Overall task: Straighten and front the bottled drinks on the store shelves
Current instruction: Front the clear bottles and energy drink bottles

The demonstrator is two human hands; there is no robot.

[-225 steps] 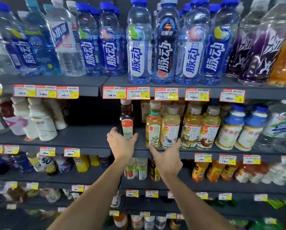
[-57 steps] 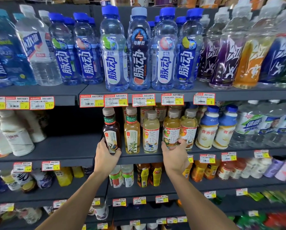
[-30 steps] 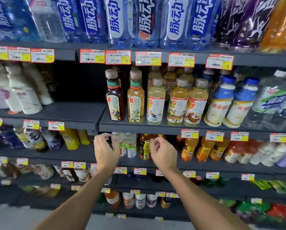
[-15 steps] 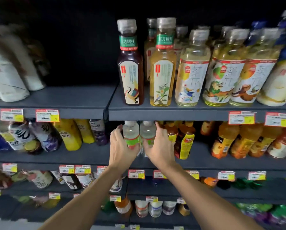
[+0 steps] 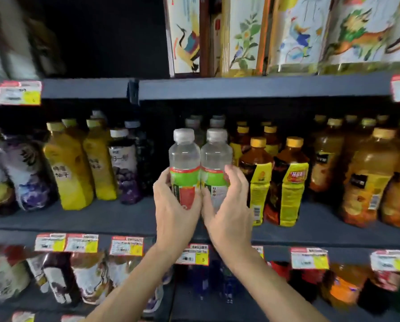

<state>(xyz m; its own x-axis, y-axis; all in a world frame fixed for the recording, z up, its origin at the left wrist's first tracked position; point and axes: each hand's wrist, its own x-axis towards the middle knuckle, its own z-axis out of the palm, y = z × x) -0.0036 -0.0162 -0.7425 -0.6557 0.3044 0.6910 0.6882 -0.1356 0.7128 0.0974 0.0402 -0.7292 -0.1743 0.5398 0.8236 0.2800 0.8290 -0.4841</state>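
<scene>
Your left hand (image 5: 174, 205) wraps the left clear bottle (image 5: 184, 168) around its green label, and your right hand (image 5: 226, 205) clasps the right clear bottle (image 5: 216, 168) the same way; the two bottles touch side by side near the front of the middle shelf (image 5: 101, 219), just left of the brown tea bottles (image 5: 271, 182). To do this step well, draw both to the shelf lip together, keep them upright, then twist each so its label faces out. Keep your right knuckles off the nearest tea bottle, which stands very close and could tip if nudged.
</scene>
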